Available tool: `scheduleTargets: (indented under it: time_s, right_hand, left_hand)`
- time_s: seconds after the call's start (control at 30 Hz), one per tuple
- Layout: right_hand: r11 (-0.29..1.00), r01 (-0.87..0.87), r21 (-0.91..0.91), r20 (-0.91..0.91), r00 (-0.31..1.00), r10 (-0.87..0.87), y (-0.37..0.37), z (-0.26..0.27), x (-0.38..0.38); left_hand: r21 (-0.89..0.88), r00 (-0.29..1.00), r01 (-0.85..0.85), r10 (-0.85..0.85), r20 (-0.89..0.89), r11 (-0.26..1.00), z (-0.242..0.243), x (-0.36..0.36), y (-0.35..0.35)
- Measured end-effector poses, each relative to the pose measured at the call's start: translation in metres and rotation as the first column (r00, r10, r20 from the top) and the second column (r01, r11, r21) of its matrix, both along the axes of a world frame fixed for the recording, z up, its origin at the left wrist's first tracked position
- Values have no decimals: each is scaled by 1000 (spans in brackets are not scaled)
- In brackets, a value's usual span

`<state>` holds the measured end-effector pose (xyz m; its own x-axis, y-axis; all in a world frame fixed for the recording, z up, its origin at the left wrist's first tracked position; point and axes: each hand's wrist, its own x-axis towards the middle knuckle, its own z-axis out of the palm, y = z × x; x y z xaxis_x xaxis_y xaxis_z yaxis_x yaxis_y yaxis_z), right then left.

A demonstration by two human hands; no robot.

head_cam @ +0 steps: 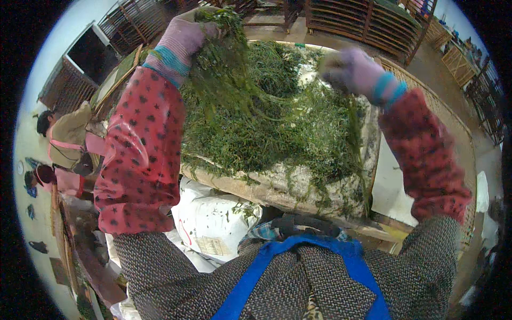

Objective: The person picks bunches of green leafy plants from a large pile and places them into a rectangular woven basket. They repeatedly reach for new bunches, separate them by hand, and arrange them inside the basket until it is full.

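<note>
A broad heap of dark green, stringy seaweed point(260, 140) lies on a light, cloth-like surface point(276, 180) before me. My left hand point(190, 34), in a pink knit glove with a turquoise-striped cuff, is raised at the upper left and grips a long hanging bunch of seaweed point(224, 64). Above the heap's right side is my right hand point(350, 70), gloved alike and blurred. Thin strands hang beneath it, but whether its fingers hold them cannot be told. Red patterned sleeve covers reach over both forearms.
White sacks point(216, 224) stand against the near edge, left of my body. Slatted wooden racks point(356, 20) line the far side. A woven mat or screen point(444, 116) curves along the right. Other people point(70, 140) are at work on the left.
</note>
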<state>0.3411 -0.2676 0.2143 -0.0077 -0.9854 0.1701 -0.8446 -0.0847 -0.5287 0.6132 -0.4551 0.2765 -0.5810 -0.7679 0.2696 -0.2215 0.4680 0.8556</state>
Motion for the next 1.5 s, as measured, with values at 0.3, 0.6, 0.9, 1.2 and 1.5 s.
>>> scheduleTargets:
  time_s: [0.3,0.6,0.9,1.2,1.5]
  right_hand:
    - [958,-61,-281,139,985,104,-60,91,52]
    - [981,-138,-136,370,912,179,-53,56,27]
    - [994,-109,18,360,928,96,-46,-153,21]
    - [956,90,279,-417,908,37,-12,-293,-6]
    - [982,-187,-34,-504,851,145,-28,-139,3]
  left_hand:
    - [-113,885,455,-462,-47,883,-15,-38,-4]
    - [-133,705,698,-708,-39,703,22,-26,-7]
    - [176,796,560,-466,-387,810,68,9,-39]
    - [-191,760,-36,-97,-642,981,96,9,26]
    - [-52,919,-164,133,-372,985,105,40,-45]
